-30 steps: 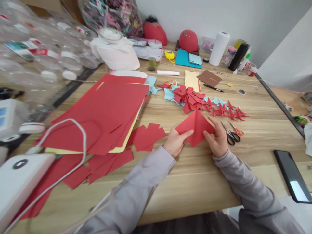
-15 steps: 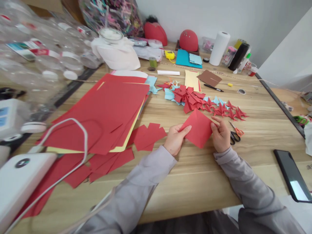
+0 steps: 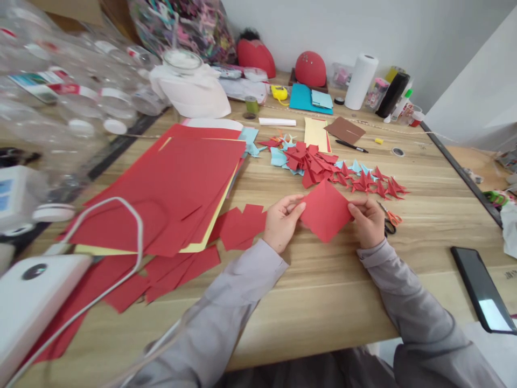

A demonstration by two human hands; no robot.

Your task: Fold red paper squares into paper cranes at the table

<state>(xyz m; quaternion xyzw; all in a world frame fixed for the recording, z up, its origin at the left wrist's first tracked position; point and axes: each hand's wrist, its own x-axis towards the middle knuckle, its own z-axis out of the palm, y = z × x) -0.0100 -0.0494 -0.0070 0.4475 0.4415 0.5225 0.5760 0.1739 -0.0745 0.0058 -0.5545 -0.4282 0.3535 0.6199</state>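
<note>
A red paper square point(image 3: 325, 213) with faint creases is held up like a diamond above the wooden table point(image 3: 323, 302). My left hand point(image 3: 281, 222) pinches its left corner between thumb and fingers. At the opposite corner, my right hand point(image 3: 367, 221) grips the paper the same way. Just beyond the square lies a pile of folded red paper pieces point(image 3: 311, 161), with pointed red folded figures point(image 3: 379, 183) to its right. Scissors point(image 3: 391, 216) with orange and black handles rest beside my right hand, partly hidden by it.
Large red sheets point(image 3: 169, 188) and cut red pieces point(image 3: 242, 226) lie at left. A white power bank point(image 3: 44, 302) with a cable sits front left, plastic bottles point(image 3: 81, 97) behind. A phone point(image 3: 480, 288) lies right. A paper roll point(image 3: 362, 83) stands at the back.
My left hand has shifted slightly left and up, from the square's lower left edge to its left corner. My right hand now holds the right corner with its fingers closer together.
</note>
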